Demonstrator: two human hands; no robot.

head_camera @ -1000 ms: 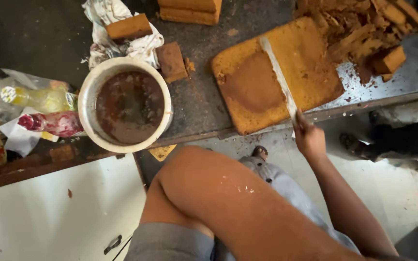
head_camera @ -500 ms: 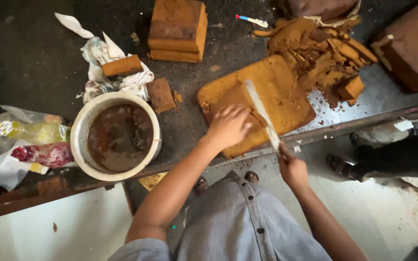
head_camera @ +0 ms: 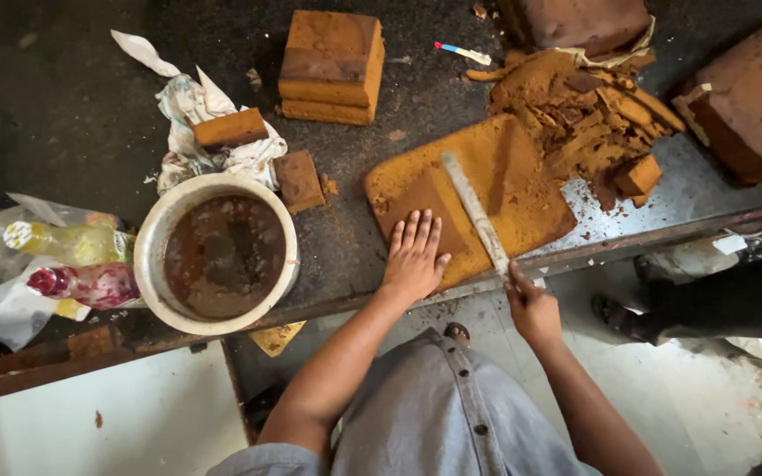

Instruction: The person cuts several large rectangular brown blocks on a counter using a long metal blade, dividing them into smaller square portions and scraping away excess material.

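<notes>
Left hand (head_camera: 414, 260) flat on the near corner of the brown cake slab (head_camera: 469, 198), fingers (head_camera: 421, 234) pressed together and stretched straight, palm down: to all appearance a steadying press, keeping the slab from sliding at the tabletop (head_camera: 72, 132) edge. Right hand (head_camera: 531, 308) below that edge, fingers curled shut around the handle of the long knife (head_camera: 476, 216); blade laid across the slab just beside the left hand, slanting up and away, probably so the cut runs clear of the fingertips. Slab itself at the front right of the tabletop, one corner jutting slightly over the edge.

Trimmed crusts and crumbs (head_camera: 593, 115) piled just beyond the slab, seemingly pushed aside to keep the cutting area free. Stacked square cake blocks (head_camera: 332, 66) further back, well apart from the work. White bowl (head_camera: 218, 256) of dark brown liquid to the left of the hand, near but not touching.

Knife handle entirely hidden inside the right fist. Depth of the blade in the slab impossible to tell. Large cake block (head_camera: 751, 97) at right cut off by the frame. Plastic-wrapped items (head_camera: 72, 264) at far left too crumpled to identify. Small blue-and-red object (head_camera: 462, 53) near the top too small to name.
</notes>
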